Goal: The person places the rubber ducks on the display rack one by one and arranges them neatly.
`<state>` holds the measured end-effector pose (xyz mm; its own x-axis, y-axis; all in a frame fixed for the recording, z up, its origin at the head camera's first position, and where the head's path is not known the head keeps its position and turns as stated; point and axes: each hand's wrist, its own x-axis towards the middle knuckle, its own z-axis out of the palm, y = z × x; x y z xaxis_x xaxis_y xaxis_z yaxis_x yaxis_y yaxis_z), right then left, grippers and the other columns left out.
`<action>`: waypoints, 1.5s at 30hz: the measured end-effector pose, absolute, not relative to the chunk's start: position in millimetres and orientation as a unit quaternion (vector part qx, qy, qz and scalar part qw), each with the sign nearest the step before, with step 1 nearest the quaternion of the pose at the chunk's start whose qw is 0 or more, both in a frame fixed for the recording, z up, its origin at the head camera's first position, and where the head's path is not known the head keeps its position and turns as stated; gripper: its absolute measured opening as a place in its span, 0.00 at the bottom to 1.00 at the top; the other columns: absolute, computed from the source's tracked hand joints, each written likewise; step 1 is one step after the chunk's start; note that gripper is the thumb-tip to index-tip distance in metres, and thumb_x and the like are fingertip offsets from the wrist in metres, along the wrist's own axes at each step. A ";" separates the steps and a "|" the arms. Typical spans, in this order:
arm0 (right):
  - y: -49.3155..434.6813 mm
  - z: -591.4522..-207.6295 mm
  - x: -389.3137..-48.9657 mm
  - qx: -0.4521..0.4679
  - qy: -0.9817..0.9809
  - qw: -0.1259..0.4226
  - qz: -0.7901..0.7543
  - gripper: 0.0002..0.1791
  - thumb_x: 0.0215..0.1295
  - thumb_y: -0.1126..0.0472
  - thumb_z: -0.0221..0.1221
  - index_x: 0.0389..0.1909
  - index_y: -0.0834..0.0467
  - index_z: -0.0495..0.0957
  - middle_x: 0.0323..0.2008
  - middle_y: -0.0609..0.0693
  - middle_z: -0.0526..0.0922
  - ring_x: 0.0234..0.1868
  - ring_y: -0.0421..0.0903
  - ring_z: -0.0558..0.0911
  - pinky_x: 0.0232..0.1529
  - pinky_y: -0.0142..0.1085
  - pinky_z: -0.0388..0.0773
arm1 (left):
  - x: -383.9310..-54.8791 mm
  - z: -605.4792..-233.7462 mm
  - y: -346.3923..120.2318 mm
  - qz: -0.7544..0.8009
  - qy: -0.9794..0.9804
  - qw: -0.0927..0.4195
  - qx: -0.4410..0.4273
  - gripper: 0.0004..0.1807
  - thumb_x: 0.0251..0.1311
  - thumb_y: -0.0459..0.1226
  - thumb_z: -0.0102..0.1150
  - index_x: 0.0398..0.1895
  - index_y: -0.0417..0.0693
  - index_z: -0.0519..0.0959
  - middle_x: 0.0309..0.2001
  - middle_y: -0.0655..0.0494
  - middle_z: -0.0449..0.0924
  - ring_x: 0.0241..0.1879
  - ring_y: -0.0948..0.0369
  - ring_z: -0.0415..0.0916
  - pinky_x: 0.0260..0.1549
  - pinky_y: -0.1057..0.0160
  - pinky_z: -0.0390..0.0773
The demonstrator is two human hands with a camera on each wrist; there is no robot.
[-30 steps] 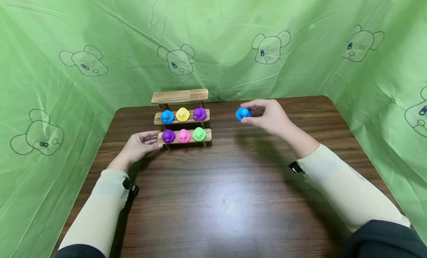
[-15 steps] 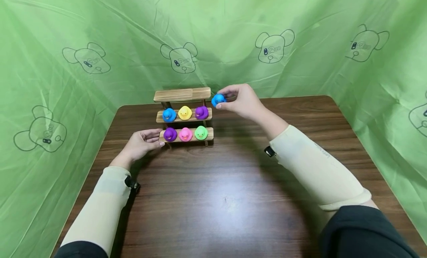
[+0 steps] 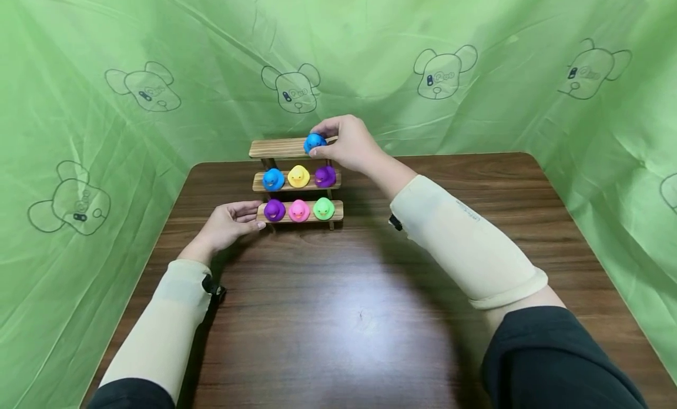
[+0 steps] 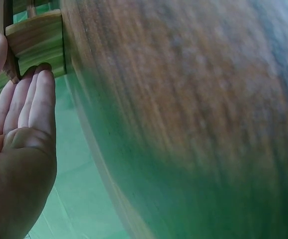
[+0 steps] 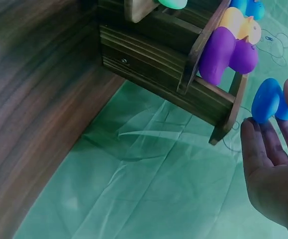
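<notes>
A three-tier wooden stand [image 3: 272, 149] stands near the table's back edge. My right hand [image 3: 349, 143] pinches a blue rubber duck [image 3: 315, 141] between thumb and fingers, over the right part of the top tier. In the right wrist view a small gap shows between that blue duck [image 5: 266, 101] and the wood. My left hand [image 3: 224, 225] holds the left end of the bottom tier, thumb in front and fingers behind. Blue [image 3: 273, 179], yellow [image 3: 298, 176] and purple [image 3: 325, 176] ducks sit on the middle tier. Purple [image 3: 274, 210], pink [image 3: 299, 210] and green [image 3: 324, 208] ones occupy the bottom tier.
The dark wooden table [image 3: 317, 315] extends in front of the stand. Green cloth [image 3: 370, 62] printed with bear outlines hangs behind the table and at both sides.
My right hand has carried the blue duck left and up, from over the table right of the stand to above its top tier. The left hand stays at the stand's left end.
</notes>
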<state>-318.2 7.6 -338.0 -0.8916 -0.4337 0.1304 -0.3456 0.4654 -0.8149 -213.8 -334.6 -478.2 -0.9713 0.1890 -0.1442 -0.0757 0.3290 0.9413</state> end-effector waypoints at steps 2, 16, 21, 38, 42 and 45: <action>-0.4 -337.4 -322.1 -0.230 0.858 0.052 -0.457 0.19 0.61 0.54 0.77 0.52 0.50 0.88 0.47 0.42 0.88 0.52 0.38 0.84 0.54 0.32 0.81 | -214.2 -479.0 -334.5 0.579 0.807 0.113 0.037 0.35 0.63 0.31 0.74 0.72 0.35 0.72 0.69 0.37 0.74 0.67 0.42 0.74 0.53 0.70 0.82; -60.8 -327.4 -334.0 -0.251 0.870 0.075 -0.418 0.21 0.62 0.54 0.76 0.55 0.52 0.87 0.49 0.41 0.89 0.51 0.37 0.84 0.55 0.28 0.79 | -215.5 -478.9 -332.5 0.579 0.807 0.111 0.030 0.34 0.62 0.31 0.75 0.71 0.35 0.74 0.67 0.37 0.76 0.64 0.46 0.78 0.53 0.69 0.83; -74.6 -325.2 -336.4 -0.250 0.886 0.080 -0.382 0.23 0.64 0.51 0.75 0.59 0.50 0.86 0.53 0.40 0.87 0.54 0.37 0.82 0.57 0.27 0.77 | -217.5 -480.0 -332.3 0.583 0.804 0.110 0.035 0.35 0.62 0.31 0.75 0.71 0.33 0.73 0.67 0.37 0.76 0.65 0.44 0.76 0.54 0.69 0.82; -89.2 -330.9 -338.4 -0.242 0.903 0.074 -0.348 0.25 0.65 0.48 0.73 0.62 0.47 0.83 0.56 0.38 0.85 0.57 0.37 0.79 0.60 0.30 0.75 | -217.0 -479.5 -333.5 0.575 0.810 0.112 0.031 0.34 0.63 0.30 0.73 0.72 0.33 0.72 0.67 0.36 0.76 0.65 0.42 0.76 0.53 0.69 0.83; -89.2 -332.0 -338.4 -0.241 0.904 0.071 -0.345 0.27 0.65 0.48 0.73 0.64 0.47 0.82 0.59 0.38 0.85 0.58 0.37 0.79 0.61 0.29 0.74 | -215.5 -478.3 -332.5 0.574 0.811 0.110 0.029 0.34 0.63 0.30 0.74 0.72 0.35 0.73 0.68 0.37 0.76 0.66 0.42 0.75 0.53 0.70 0.82; -87.2 -333.1 -338.2 -0.243 0.901 0.073 -0.351 0.30 0.65 0.48 0.74 0.66 0.48 0.80 0.62 0.40 0.83 0.60 0.37 0.79 0.62 0.28 0.74 | -213.9 -477.0 -331.9 0.572 0.813 0.108 0.028 0.34 0.63 0.30 0.74 0.71 0.35 0.73 0.68 0.37 0.76 0.66 0.42 0.75 0.53 0.70 0.82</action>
<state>-338.2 -87.2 -333.1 -0.8709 -0.4898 0.0403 -0.3879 0.6346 -0.6684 -213.9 -331.9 -477.0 -0.9753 0.1679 -0.1437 -0.0785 0.3445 0.9355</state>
